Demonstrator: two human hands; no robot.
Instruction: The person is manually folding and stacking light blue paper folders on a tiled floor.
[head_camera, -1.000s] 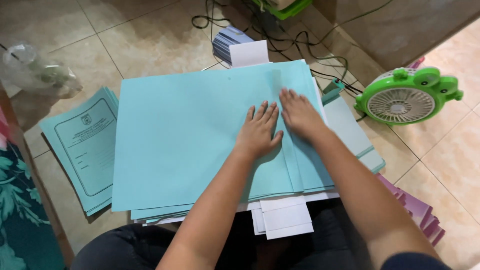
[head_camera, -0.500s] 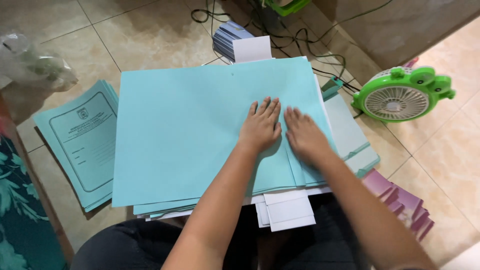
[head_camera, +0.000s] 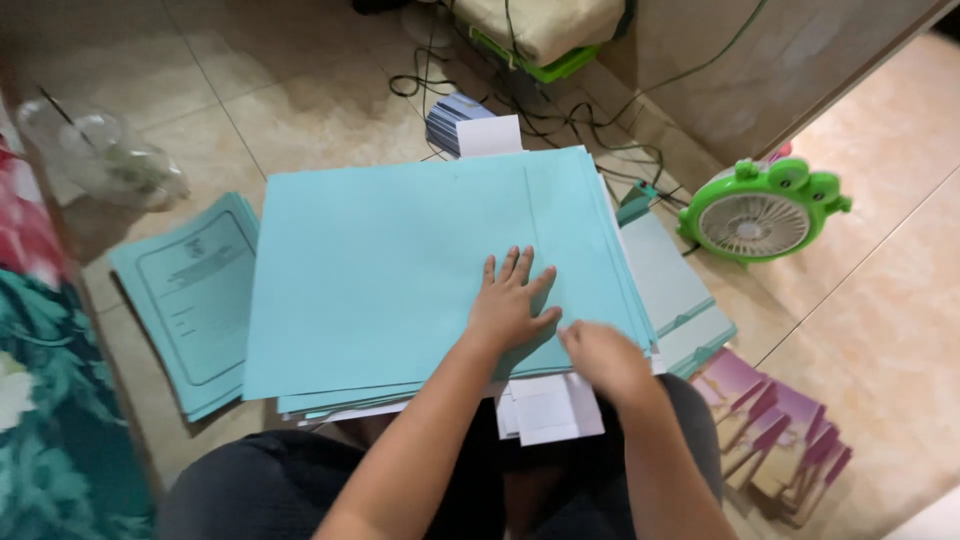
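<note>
Fingers (head_camera: 515, 270) of the left hand (head_camera: 507, 308) spread flat on the top blue folder (head_camera: 400, 270), stacked on the lap. Right hand (head_camera: 605, 358), blurred, sits at the stack's near edge, above white papers (head_camera: 550, 408); its grip I cannot tell.

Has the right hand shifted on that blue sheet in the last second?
Yes. The right hand has slid back toward the person, off the large blue sheet to its near edge, while the left hand lies flat.
</note>
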